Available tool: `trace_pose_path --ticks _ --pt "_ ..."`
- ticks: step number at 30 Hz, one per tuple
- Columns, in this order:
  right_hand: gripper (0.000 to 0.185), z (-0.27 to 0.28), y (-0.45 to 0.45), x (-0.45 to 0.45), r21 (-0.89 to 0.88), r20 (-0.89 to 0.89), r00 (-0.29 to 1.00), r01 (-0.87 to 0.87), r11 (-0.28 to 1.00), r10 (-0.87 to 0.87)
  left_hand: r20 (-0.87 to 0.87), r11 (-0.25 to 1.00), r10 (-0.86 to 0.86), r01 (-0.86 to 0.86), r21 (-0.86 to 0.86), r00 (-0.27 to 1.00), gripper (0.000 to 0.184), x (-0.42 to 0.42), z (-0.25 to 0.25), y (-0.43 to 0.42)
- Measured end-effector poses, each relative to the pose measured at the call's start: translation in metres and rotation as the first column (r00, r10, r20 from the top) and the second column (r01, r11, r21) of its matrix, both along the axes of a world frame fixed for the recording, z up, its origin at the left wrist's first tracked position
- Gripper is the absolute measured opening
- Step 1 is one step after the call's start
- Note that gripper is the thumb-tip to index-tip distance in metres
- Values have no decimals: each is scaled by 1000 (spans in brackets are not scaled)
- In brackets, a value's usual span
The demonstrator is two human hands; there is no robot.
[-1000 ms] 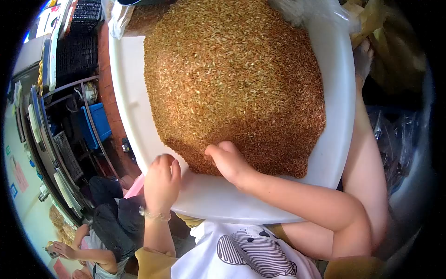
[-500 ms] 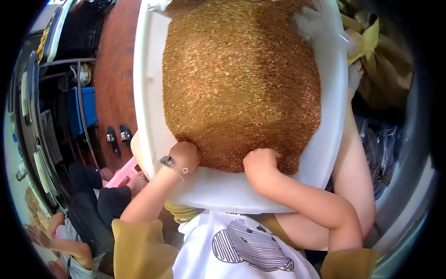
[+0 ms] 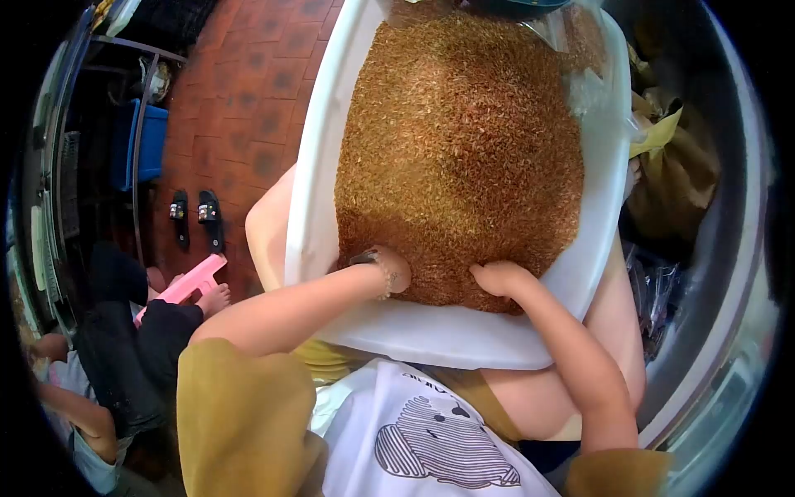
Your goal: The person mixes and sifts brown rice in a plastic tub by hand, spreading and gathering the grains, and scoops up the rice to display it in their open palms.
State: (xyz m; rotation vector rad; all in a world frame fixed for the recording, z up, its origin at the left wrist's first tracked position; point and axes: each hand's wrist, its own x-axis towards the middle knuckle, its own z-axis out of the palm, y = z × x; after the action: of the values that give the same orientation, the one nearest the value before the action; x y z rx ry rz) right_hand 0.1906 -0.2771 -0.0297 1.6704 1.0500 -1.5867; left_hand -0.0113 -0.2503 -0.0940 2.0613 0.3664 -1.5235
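Note:
A heap of loose brown grain-like flakes (image 3: 455, 149) fills most of a long white plastic tub (image 3: 414, 335) between my legs. My left hand (image 3: 393, 269), with a dark watch and a bracelet at its wrist, is pushed into the near left part of the heap. The flakes cover its fingers. To its right, my right hand (image 3: 499, 279) reaches into the near edge of the heap, its fingertips sunk in and hidden. Whether either hand is closed around any flakes does not show.
A dark round container (image 3: 517, 7) and a clear plastic bag (image 3: 586, 91) are at the tub's far end. Brown sacking (image 3: 683, 170) lies to the right. Left are black slippers (image 3: 209, 217), a pink stool (image 3: 192, 280), a blue bin (image 3: 141, 145) and another seated person (image 3: 116, 356).
The view has shifted, so the tub appears farther right and its far end shows more. My hands look closer together, and my left hand sits farther in from the tub's left side.

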Motion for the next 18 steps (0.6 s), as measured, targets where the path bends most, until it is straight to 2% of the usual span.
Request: trace_pose_path --ticks 1,3,4,5,6,7,8,9,10,11,12,15,18 --pt "57 4 0 -2 -57 15 981 191 980 -191 -12 994 99 -100 -36 995 26 0 -35 -12" --pt "56 -10 -10 3 -36 -38 957 286 957 -288 90 992 117 -113 -48 989 26 -1 -43 -14" --pt "56 -19 -17 5 -29 -66 941 332 943 -333 204 999 32 -29 -16 978 25 -5 -29 -7" --pt "56 -28 -28 0 -35 -103 790 604 796 -604 311 998 -54 49 24 949 24 -7 -22 -6" --pt "56 -36 -40 -8 -54 -138 563 817 574 -815 325 995 70 -90 46 943 24 -8 -36 -16" --pt "55 -40 -46 -17 -83 -165 282 951 298 -945 339 971 195 -229 64 921 25 -10 -66 -33" --pt "56 -32 -43 -27 -112 -147 153 979 170 -977 259 815 568 -577 -44 782 28 -10 -62 -38" --pt "56 -29 -42 -31 -131 -139 59 988 77 -988 193 514 851 -849 -124 488 30 -9 -59 -43" --pt "56 -28 -41 -36 -152 -131 -40 988 -20 -991 -59 -137 990 -975 -174 -128 36 -5 -12 -29" --pt "56 -29 -42 -39 -170 -120 -141 978 -119 -983 -281 -723 673 -689 -53 -685 41 -1 13 -21" --pt "57 -39 -46 -33 -232 -152 -173 963 -135 -973 -429 -829 537 -548 -111 -727 46 0 13 -23" --pt "58 -21 -39 -31 -326 -153 -272 922 -211 -950 -508 -872 479 -451 -187 -716 49 3 31 -16" --pt "52 -15 -34 -27 -380 -233 -373 885 -269 -898 -562 -945 324 -285 -158 -761 50 12 94 8"
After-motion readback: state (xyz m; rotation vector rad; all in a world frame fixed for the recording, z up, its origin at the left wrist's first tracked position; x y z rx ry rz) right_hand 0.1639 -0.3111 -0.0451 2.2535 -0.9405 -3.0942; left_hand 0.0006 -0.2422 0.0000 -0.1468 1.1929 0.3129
